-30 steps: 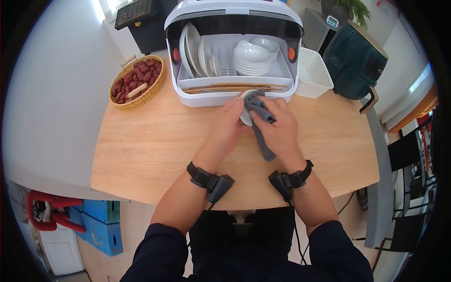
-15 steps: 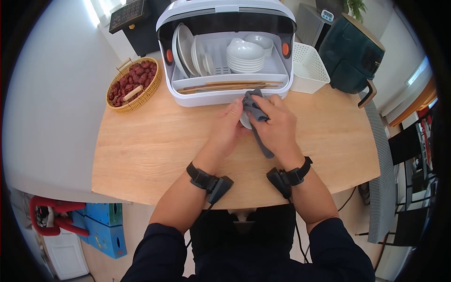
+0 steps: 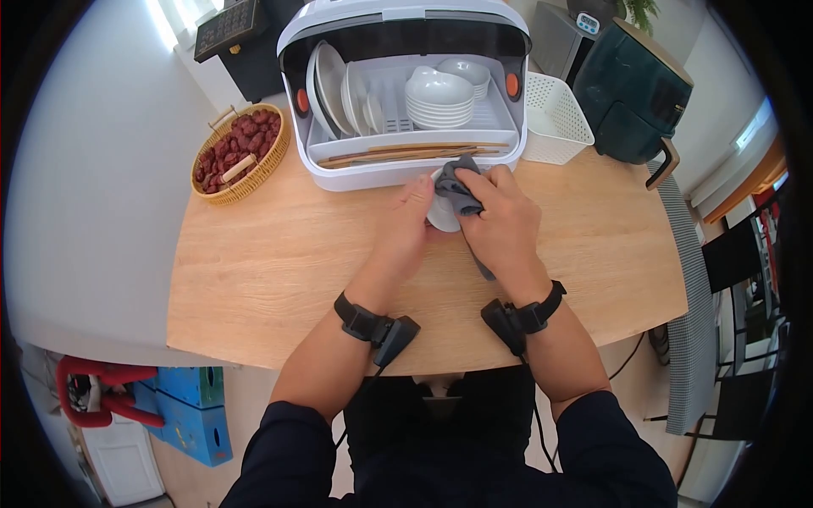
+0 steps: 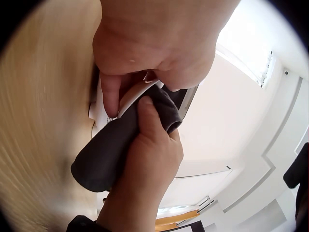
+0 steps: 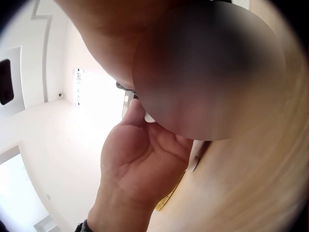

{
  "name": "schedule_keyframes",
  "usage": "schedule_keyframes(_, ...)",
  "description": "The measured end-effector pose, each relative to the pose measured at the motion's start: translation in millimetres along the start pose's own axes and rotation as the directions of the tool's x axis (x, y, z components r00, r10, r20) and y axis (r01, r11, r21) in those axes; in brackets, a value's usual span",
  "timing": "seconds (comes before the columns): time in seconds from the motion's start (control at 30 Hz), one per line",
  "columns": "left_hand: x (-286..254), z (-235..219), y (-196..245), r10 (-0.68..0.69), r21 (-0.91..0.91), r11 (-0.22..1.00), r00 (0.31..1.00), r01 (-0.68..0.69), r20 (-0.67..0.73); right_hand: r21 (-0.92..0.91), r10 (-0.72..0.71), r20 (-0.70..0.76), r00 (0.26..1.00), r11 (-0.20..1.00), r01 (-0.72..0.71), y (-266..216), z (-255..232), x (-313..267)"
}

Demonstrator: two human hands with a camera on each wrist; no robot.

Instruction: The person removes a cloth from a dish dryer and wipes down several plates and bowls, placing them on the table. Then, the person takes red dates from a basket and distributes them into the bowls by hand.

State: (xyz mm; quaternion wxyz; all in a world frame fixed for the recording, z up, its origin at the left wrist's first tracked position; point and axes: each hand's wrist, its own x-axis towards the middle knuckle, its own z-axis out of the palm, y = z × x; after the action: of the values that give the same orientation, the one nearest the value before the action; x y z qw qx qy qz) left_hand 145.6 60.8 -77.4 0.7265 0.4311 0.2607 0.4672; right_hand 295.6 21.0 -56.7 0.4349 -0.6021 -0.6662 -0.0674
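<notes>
Over the table, just in front of the white dish cabinet [image 3: 398, 178], both hands meet at a small white dish [image 3: 442, 220]. My left hand [image 3: 403, 222] holds the dish by its left side, thumb up along the rim. A dark grey cloth [image 3: 458, 184] is bunched in my right hand [image 3: 506, 222], which presses it against the dish. In the left wrist view the cloth [image 4: 104, 152] hangs down in a fold beside the dish edge [image 4: 133, 98]. A round blur covers much of the right wrist view; the left hand [image 5: 145, 166] shows below it.
Inside the cabinet stand upright plates [image 3: 329, 85] and stacked bowls [image 3: 440, 100], with chopsticks [image 3: 406, 153] along the front. A basket of red dates [image 3: 241, 152] is at left. A white perforated basket [image 3: 555, 118] and a dark green air fryer [image 3: 631, 93] stand at right.
The right hand and the cloth have shifted slightly over the dish, and the dish's lower part shows more than half a second ago. The left hand keeps its hold. The head view has shifted slightly.
</notes>
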Motion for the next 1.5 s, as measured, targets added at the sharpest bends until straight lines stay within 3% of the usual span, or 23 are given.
schedule_keyframes(0.1, 4, -11, -9, -0.012, -0.009, 1.0, 0.999, 0.012, -0.039, 0.127, -0.118, 0.014, 0.993, 0.985, 0.116, 0, -1, 1)
schedule_keyframes(0.17, 7, -18, 1, 0.01, 0.077, 0.997, 0.995, -0.002, -0.095, 0.273, -0.234, 0.162, 0.959, 0.944, 0.184, 1, -3, 0)
schedule_keyframes(0.23, 9, -23, 11, 0.037, 0.168, 0.986, 0.988, -0.012, -0.147, 0.339, -0.164, 0.097, 0.982, 0.933, 0.122, 3, 0, 2)
schedule_keyframes(0.3, 11, -24, 22, 0.243, 0.295, 0.942, 0.933, -0.161, -0.265, 0.404, -0.097, 0.04, 0.994, 0.912, 0.073, 4, -2, 7)
schedule_keyframes(0.33, 8, -26, 30, 0.248, 0.296, 0.941, 0.931, -0.165, -0.268, 0.608, 0.144, 0.158, 0.977, 0.765, -0.211, 4, -6, 9)
schedule_keyframes(0.37, 5, -29, 38, 0.193, 0.456, 0.889, 0.943, -0.051, -0.271, 0.728, 0.334, 0.326, 0.884, 0.508, -0.46, 4, -10, 12)
schedule_keyframes(0.4, 3, -31, 43, 0.136, 0.598, 0.799, 0.949, 0.064, -0.284, 0.728, 0.33, 0.328, 0.885, 0.508, -0.46, 6, -12, 14)
schedule_keyframes(0.43, 4, -36, 43, 0.135, 0.597, 0.8, 0.949, 0.066, -0.286, 0.731, 0.364, 0.407, 0.838, 0.419, -0.538, 8, -14, 15)
schedule_keyframes(0.47, 6, -42, 39, 0.189, 0.772, 0.631, 0.951, 0.072, -0.243, 0.723, 0.389, 0.485, 0.783, 0.325, -0.609, 9, -14, 17)
schedule_keyframes(0.5, 8, -47, 35, 0.23, 0.902, 0.425, 0.955, 0.076, -0.189, 0.722, 0.388, 0.487, 0.782, 0.325, -0.611, 10, -14, 17)
schedule_keyframes(0.53, 9, -49, 33, 0.231, 0.901, 0.426, 0.954, 0.079, -0.193, 0.72, 0.396, 0.504, 0.768, 0.298, -0.627, 10, -14, 17)
schedule_keyframes(0.6, 11, -54, 31, 0.242, 0.941, 0.265, 0.93, 0.212, -0.278, 0.719, 0.398, 0.523, 0.754, 0.269, -0.641, 9, -13, 17)
schedule_keyframes(0.63, 9, -54, 32, 0.244, 0.941, 0.262, 0.928, 0.215, -0.28, 0.714, 0.391, 0.543, 0.744, 0.252, -0.653, 9, -14, 17)
schedule_keyframes(0.7, 8, -53, 34, 0.305, 0.953, 0.125, 0.903, 0.276, -0.301, 0.708, 0.382, 0.563, 0.733, 0.235, -0.666, 10, -13, 18)
schedule_keyframes(0.93, 3, -54, 41, 0.251, 0.922, 0.02, 0.89, 0.387, -0.38, 0.684, 0.39, 0.58, 0.715, 0.245, -0.688, 12, -10, 17)
schedule_keyframes(1.13, 0, -50, 50, 0.336, 0.888, -0.141, 0.865, 0.437, -0.372, 0.676, 0.381, 0.589, 0.713, 0.251, -0.693, 14, -7, 18)
schedule_keyframes(1.2, -2, -32, 64, 0.518, 0.927, 0.01, 0.791, 0.376, -0.326, 0.687, 0.386, 0.576, 0.721, 0.249, -0.682, 16, -6, 17)
schedule_keyframes(1.23, 3, -29, 65, 0.524, 0.931, 0.002, 0.792, 0.365, -0.312, 0.694, 0.39, 0.571, 0.722, 0.239, -0.679, 15, -6, 17)
schedule_keyframes(1.3, 12, -26, 64, 0.712, 0.987, -0.063, 0.7, 0.149, -0.06, 0.705, 0.4, 0.562, 0.724, 0.225, -0.672, 16, -8, 17)
schedule_keyframes(1.33, 18, -22, 65, 0.71, 0.987, -0.068, 0.702, 0.147, -0.056, 0.705, 0.381, 0.578, 0.722, 0.212, -0.677, 16, -9, 17)
schedule_keyframes(1.4, 42, -12, 74, 0.706, 0.978, -0.206, 0.694, 0.011, 0.141, 0.71, 0.361, 0.589, 0.723, 0.195, -0.677, 15, -9, 17)
schedule_keyframes(1.43, 55, -12, 77, 0.704, 0.977, -0.212, 0.695, 0.007, 0.147, 0.703, 0.359, 0.604, 0.711, 0.179, -0.688, 15, -10, 17)
schedule_keyframes(1.5, 83, -16, 78, 0.551, 0.927, -0.363, 0.825, 0.097, 0.13, 0.702, 0.355, 0.613, 0.705, 0.163, -0.693, 15, -11, 17)
